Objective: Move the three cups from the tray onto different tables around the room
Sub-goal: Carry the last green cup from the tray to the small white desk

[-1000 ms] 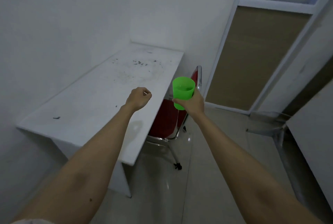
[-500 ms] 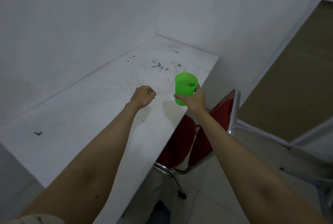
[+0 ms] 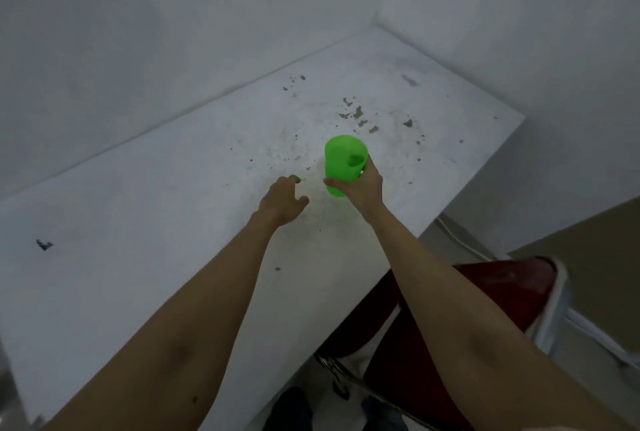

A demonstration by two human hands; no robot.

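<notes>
A bright green plastic cup (image 3: 343,162) is upright in my right hand (image 3: 360,186), which grips its lower half from the right. The cup hovers over or just touches a long white table (image 3: 173,195) with dark chipped specks; contact with the surface cannot be told. My left hand (image 3: 282,200) floats just left of the cup, fingers loosely spread, holding nothing. No tray or other cups are in view.
White walls close in behind and to the right of the table. A red chair (image 3: 485,302) with a metal frame is tucked at the table's near right edge, under my right forearm. A white cable (image 3: 457,240) runs along the floor beyond it.
I have come closer to the table and the view has tilted down. My right hand has carried the cup from beside the edge to over the tabletop. My left fist has loosened.
</notes>
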